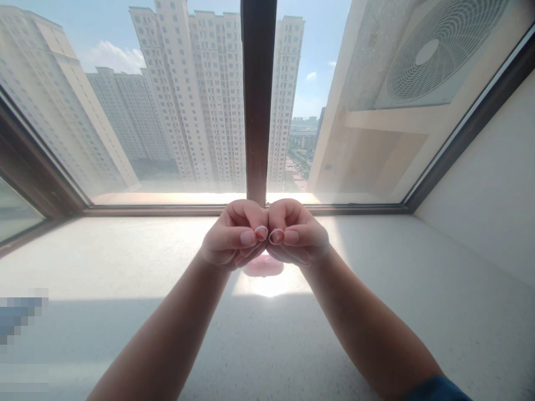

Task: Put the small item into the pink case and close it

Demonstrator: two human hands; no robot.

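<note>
At frame centre, curled left hand (234, 236) and right hand (297, 233) meet, half hiding a blurry pink object (263, 266) on the pale windowsill (125, 267); whether they hold anything is unclear.

Bare forearms; dark blue sleeve (437, 389) edge on right arm; short nails with pale tips.
</note>
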